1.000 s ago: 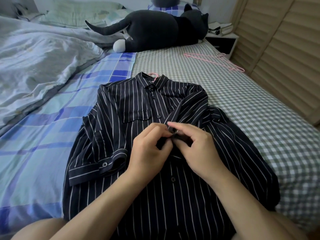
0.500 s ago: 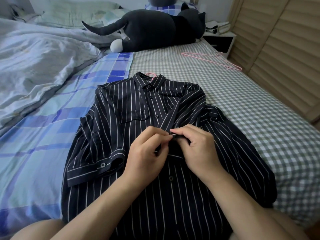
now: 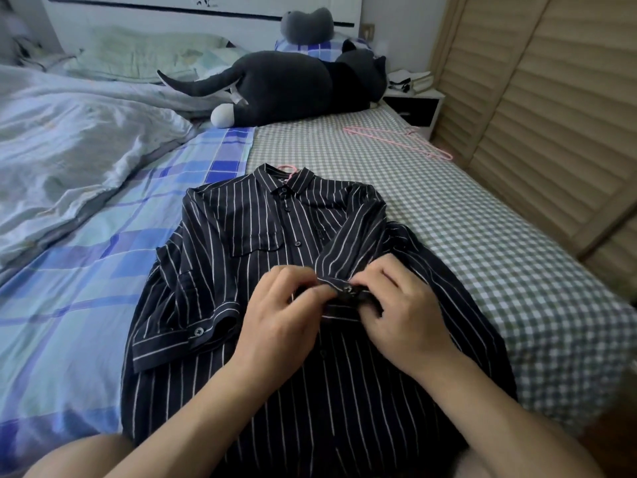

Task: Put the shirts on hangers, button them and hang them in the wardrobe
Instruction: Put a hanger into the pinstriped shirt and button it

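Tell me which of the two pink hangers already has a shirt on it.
The pink hanger whose hook pokes out of the striped shirt's collar, in front of the hands. The other pink hanger lies bare on the checked sheet near the nightstand.

Bed (image 3: 448, 215), white headboard (image 3: 206, 15), louvered doors (image 3: 551, 115) right.

Checked bed sheet (image 3: 431, 201) at right lies open to my reach; plush cat (image 3: 296, 88) and pink hangers (image 3: 396, 139) crowd upper centre, quilt (image 3: 69, 150) upper left.
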A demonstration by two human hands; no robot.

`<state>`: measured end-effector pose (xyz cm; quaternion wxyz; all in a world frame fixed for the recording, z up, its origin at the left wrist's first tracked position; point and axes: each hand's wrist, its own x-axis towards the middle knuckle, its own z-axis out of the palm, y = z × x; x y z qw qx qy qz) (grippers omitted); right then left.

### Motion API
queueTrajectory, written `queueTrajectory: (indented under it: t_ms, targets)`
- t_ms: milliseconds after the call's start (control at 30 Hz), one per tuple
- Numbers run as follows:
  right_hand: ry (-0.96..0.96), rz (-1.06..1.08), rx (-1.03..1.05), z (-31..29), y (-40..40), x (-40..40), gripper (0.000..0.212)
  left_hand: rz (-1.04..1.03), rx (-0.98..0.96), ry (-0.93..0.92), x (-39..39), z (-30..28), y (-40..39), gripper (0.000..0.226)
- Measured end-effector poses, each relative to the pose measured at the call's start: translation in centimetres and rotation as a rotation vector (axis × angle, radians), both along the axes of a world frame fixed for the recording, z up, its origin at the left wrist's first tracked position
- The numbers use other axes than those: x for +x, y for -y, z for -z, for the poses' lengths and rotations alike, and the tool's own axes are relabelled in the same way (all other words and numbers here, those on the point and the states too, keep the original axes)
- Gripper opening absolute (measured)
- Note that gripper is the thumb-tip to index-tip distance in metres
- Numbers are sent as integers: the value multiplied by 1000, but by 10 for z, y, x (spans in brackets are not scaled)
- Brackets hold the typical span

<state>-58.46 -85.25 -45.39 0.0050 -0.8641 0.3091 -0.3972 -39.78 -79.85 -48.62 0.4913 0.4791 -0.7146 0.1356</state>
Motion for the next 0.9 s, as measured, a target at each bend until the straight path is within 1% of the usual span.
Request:
queueTrajectory:
  t_ms: [33, 67, 100, 133, 167, 200, 233, 267, 300, 333, 367, 400, 433, 500, 533, 600, 667, 700, 733, 800, 833, 867, 900]
  targets:
    - [25, 43, -47, -5, -2, -5, 17, -13, 135, -71, -2, -2, -1, 44]
    - [31, 82, -81, -8, -5, -10, 16, -16, 314, -153, -4, -5, -2, 59]
    - [26, 132, -96, -11, -8, -16, 15, -10, 495, -220, -6, -6, -1, 68]
    - [15, 196, -83, -11, -9, -22, 16, -4, 635, -248, -8, -7, -1, 65]
    - [4, 277, -37, -14, -12, -27, 19, -5, 713, -226, -9, -10, 0, 55]
    - [-28, 360, 36, -14, -13, -33, 23, -24, 737, -163, -9, -12, 1, 41]
    - [-119, 414, 147, -16, -14, -40, 25, -36, 744, -101, -9, -16, 0, 29]
    - [-268, 414, 301, -16, -14, -49, 25, -32, 772, -66, -8, -21, -3, 20]
    - [-451, 344, 486, -15, -14, -56, 23, -12, 825, -32, -5, -27, -6, 14]
    - [-631, 227, 639, -16, -13, -61, 16, 9, 882, 22, -2, -32, -9, 8]
    - [-775, 118, 727, -21, -12, -62, 9, 21, 933, 92, 3, -38, -12, 8]
    - [-844, 35, 767, -27, -10, -59, 4, 17, 974, 160, 8, -45, -15, 16]
    - [-830, -2, 764, -36, -6, -54, 9, 12, 1008, 196, 16, -52, -16, 25]
    - [-634, 31, 696, -58, 13, -36, 17, -13, 998, 168, 37, -69, -12, 34]
    - [-539, 70, 639, -69, 27, -24, 17, -52, 952, 127, 49, -75, -7, 34]
    - [-422, 130, 570, -86, 61, 4, 17, -154, 832, 55, 77, -83, 11, 30]
    - [-402, 184, 570, -91, 101, 35, 17, -249, 792, 32, 109, -84, 39, 19]
    - [-418, 221, 573, -88, 123, 49, 17, -299, 807, 62, 126, -80, 55, 10]
    - [-437, 259, 570, -82, 145, 63, 16, -356, 831, 119, 141, -72, 69, 17]
    - [-455, 329, 563, -65, 191, 89, 14, -476, 890, 254, 170, -42, 90, 50]
    - [-465, 365, 556, -54, 212, 99, 14, -517, 895, 306, 179, -21, 97, 60]
    - [-489, 406, 534, -42, 236, 109, 18, -524, 902, 346, 182, 1, 100, 64]
    - [-514, 440, 508, -30, 260, 118, 25, -523, 883, 367, 184, 23, 101, 64]
